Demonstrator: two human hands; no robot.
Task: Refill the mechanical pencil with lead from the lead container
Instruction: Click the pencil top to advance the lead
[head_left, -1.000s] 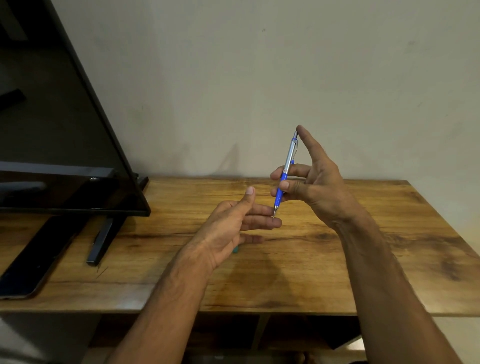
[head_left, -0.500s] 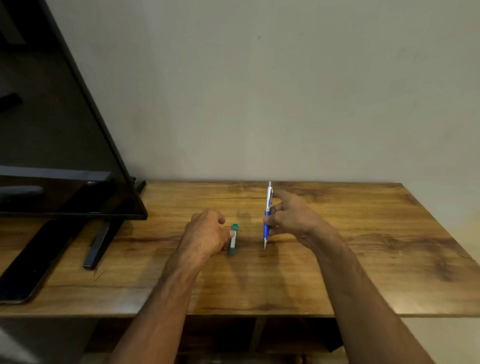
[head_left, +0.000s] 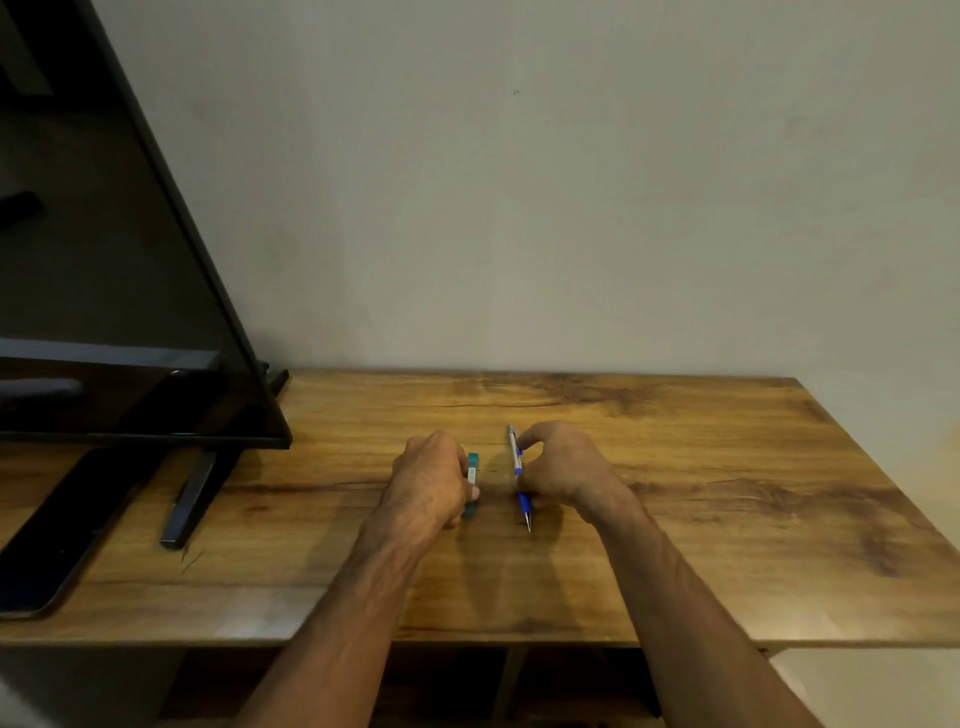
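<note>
Wooden desk (head_left: 675, 467) against a plain wall carries everything; the dark monitor (head_left: 104, 260) at its far-left end serves as landmark. Well to the right of the monitor's stand, 2 hands sit low at the desk surface. The left hand (head_left: 428, 480) curls its fingers around a small teal lead container (head_left: 472, 483), which stands beside the knuckles, touching or nearly touching the wood. Just right of that, the right hand (head_left: 563, 467) pinches the mechanical pencil (head_left: 519, 475) between thumb and fingertips, tip pointing toward the near edge and down at the desk.

As a judgement, the refill looks either finished or not yet begun: the pencil appears fully assembled, with no loose cap or lead visible. Whether the container is open, or how much lead it holds, is too small to tell.
</note>
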